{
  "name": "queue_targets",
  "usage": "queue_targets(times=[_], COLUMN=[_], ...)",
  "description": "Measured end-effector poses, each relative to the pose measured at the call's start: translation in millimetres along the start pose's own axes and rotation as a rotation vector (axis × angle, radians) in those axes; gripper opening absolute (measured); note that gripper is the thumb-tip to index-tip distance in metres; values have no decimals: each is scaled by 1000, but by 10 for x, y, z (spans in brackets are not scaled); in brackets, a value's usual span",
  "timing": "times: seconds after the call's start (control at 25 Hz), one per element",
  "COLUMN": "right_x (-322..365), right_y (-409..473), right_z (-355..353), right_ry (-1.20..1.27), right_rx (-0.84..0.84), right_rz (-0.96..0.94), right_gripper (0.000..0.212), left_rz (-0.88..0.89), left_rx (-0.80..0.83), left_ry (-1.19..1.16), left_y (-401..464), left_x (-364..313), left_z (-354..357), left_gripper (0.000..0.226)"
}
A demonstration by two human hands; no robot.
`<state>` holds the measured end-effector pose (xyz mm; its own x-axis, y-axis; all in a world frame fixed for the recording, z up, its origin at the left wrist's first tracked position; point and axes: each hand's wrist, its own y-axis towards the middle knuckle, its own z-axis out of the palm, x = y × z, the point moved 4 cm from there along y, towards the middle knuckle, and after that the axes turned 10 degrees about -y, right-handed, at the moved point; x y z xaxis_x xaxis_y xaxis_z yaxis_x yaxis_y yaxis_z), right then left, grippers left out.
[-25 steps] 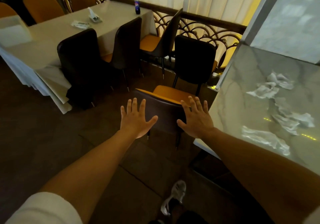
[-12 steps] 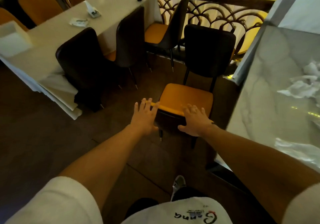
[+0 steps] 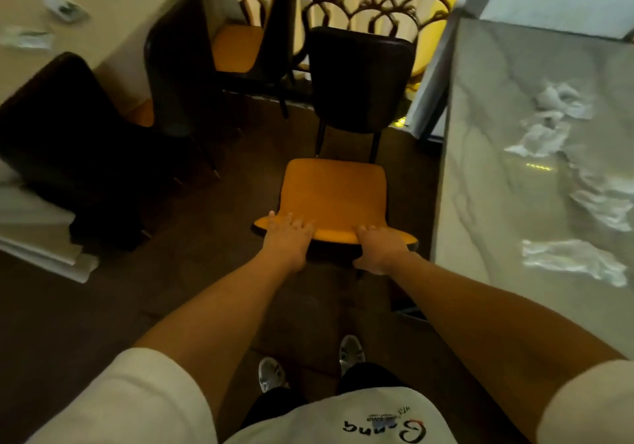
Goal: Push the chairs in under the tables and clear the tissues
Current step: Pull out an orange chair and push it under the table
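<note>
Floor: dark brown, smooth, faint tile seams; it fills the lower left of the head view.
Marble table: pale grey-white slab with thin veins and a glossy top that mirrors small lights, running along the right side with a straight hard edge.
Cloth table: cream fabric cover at upper left, hanging in soft folds at its near corner.
Railing: dark metal worked into overlapping arches, with yellow-lit curtain behind it.
Dark chairs: two rounded, matte black backs tucked against the cloth table; a third with an orange seat stands near the railing.
Far chair: squarish black back on thin metal legs, just beyond the near one.
Near chair: smooth orange padded front, dark shell behind, top edge curved; it stands out in the aisle beside the marble table, not under it.
Tissues: several crumpled white wads, wrinkled and limp, scattered on the marble top, well apart from both hands.
Left hand: fingers curled over the near chair's top edge, holding it.
Right hand: fingers hooked over the same edge, thumb on the dark back side, gripping.
Shoes: pale sneakers on the floor below.
</note>
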<state>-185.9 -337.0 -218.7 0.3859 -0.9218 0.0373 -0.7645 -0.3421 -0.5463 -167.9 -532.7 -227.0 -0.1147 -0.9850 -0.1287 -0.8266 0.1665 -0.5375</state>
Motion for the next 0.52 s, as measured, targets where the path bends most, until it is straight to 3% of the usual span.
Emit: queue_targets(times=[0.08, 0.24, 0.36, 0.52], right_x=[31, 68, 73, -30], right_y=[21, 61, 119, 213], right_z=[36, 65, 20, 6], right_ry=[-8, -28, -52, -102], right_rx=[-21, -42, 12, 106], right_rz=[54, 112, 74, -45], right_gripper=[61, 52, 61, 103], left_rz=[91, 283, 356, 374], left_rx=[19, 74, 140, 105], left_ry=[5, 3, -31, -30], left_y=[107, 290, 322, 318], left_x=[58, 126, 149, 163], left_z=[-8, -74, -116, -117], left_gripper=[86, 43, 53, 76])
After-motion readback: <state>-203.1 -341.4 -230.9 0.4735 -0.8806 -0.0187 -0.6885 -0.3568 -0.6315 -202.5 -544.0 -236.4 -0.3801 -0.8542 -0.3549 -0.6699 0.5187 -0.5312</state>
